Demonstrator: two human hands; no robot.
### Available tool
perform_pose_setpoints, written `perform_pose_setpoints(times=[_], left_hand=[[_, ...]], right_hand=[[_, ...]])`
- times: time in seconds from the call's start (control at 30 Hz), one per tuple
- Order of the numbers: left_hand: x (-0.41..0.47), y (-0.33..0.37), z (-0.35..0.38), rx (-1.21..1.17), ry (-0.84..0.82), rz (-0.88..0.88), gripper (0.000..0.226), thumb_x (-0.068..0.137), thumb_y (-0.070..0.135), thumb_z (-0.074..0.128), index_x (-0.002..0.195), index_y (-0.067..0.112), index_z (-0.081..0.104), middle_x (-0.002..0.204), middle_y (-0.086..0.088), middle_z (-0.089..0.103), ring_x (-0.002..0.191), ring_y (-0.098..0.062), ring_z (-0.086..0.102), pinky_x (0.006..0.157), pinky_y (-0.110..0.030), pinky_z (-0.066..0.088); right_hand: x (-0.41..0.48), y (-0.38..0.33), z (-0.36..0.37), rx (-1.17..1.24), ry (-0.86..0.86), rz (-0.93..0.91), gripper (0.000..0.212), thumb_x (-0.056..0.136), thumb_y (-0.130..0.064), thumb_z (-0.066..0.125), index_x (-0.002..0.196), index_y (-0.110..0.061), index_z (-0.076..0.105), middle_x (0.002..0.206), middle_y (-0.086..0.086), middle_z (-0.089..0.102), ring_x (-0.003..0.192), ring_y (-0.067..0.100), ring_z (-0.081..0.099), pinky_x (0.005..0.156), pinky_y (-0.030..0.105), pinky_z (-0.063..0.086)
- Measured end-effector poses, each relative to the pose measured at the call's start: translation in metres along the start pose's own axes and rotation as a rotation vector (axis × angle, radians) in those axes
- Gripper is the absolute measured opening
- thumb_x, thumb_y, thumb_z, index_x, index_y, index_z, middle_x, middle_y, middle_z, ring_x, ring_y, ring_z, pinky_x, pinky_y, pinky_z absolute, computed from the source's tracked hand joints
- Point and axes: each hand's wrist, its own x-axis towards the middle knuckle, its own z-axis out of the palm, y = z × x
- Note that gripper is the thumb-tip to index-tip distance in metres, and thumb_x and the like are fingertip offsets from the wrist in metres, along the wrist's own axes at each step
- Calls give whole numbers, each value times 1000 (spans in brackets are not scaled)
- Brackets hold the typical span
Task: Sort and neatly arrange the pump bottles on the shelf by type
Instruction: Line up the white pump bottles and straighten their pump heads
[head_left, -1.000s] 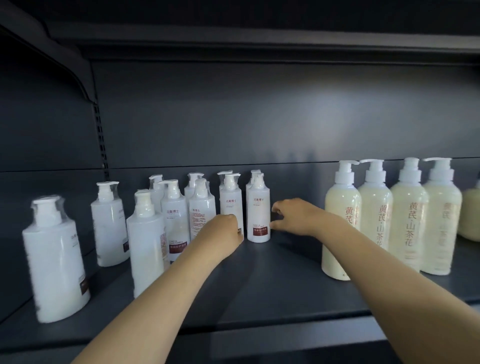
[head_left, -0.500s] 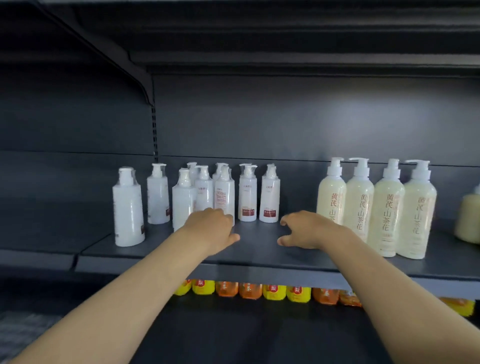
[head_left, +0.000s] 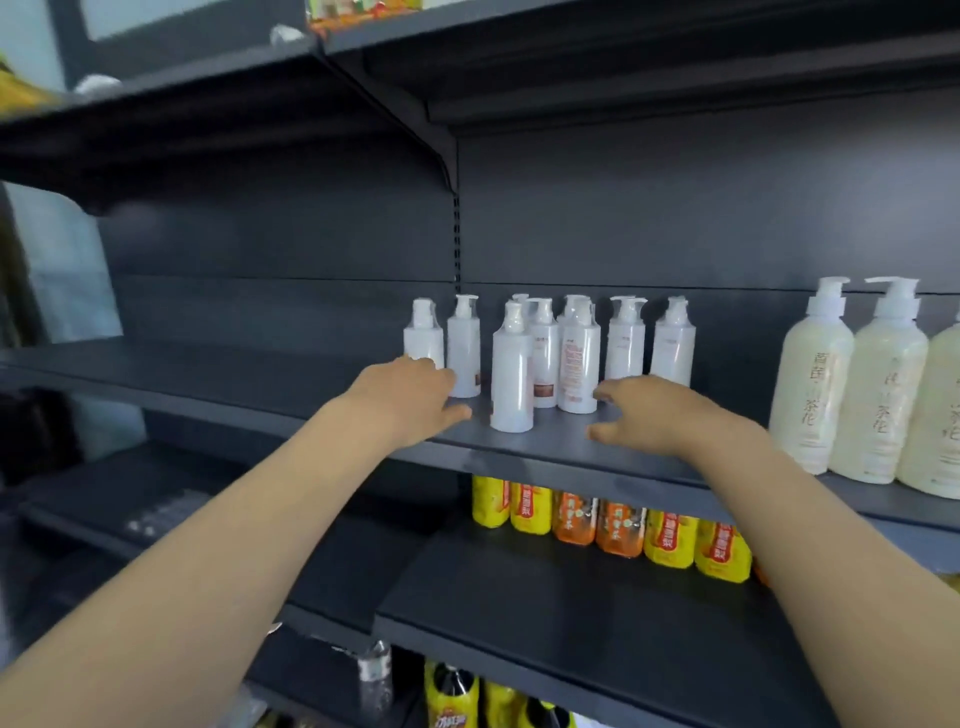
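Several small white pump bottles (head_left: 511, 371) stand in a loose cluster on the dark shelf (head_left: 545, 457), one of them nearer the front edge. Three tall cream pump bottles (head_left: 810, 384) with printed characters line up at the right. My left hand (head_left: 410, 395) hovers at the left end of the white cluster, fingers spread, in front of the leftmost white bottle (head_left: 423, 335). My right hand (head_left: 644, 415) hangs open just right of the cluster, below two white bottles (head_left: 672, 343). Neither hand holds anything.
Yellow and orange packets (head_left: 613, 525) fill the shelf below. More bottles (head_left: 452, 696) stand on the lowest shelf. A shelf bracket (head_left: 431, 145) and upper shelf overhang the work area. The shelf stretch to the left holds no bottles.
The view has pulled back and shifted, so the shelf looks farther away and lower shelves show. Both hands have drawn back from the white bottles toward the shelf front and spread apart.
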Motion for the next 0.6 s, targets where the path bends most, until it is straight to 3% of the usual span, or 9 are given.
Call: perform_pose_setpoints(times=[0.23, 0.5, 0.6], left_hand=[[28, -73, 19, -42, 112, -68, 50, 96, 50, 32, 130, 18, 45, 123, -5, 52, 115, -24, 47, 85, -37, 44], [103, -134, 51, -157, 223, 3, 53, 94, 54, 29, 131, 19, 44, 128, -1, 50, 118, -19, 46, 89, -38, 48], [128, -143, 67, -240, 272, 44, 53, 94, 54, 31, 134, 21, 43, 130, 1, 49, 119, -17, 46, 89, -37, 48]], right_hand=[[57, -31, -6, 3, 164, 43, 60, 89, -49, 51, 139, -17, 42, 140, 3, 49, 125, 23, 47, 97, 36, 44], [121, -41, -5, 112, 305, 197, 63, 86, -54, 54, 137, -17, 44, 135, 2, 52, 117, 21, 53, 92, 38, 48], [138, -47, 2, 157, 360, 228, 67, 85, -56, 54, 137, -15, 43, 137, 1, 51, 123, 19, 49, 94, 35, 46]])
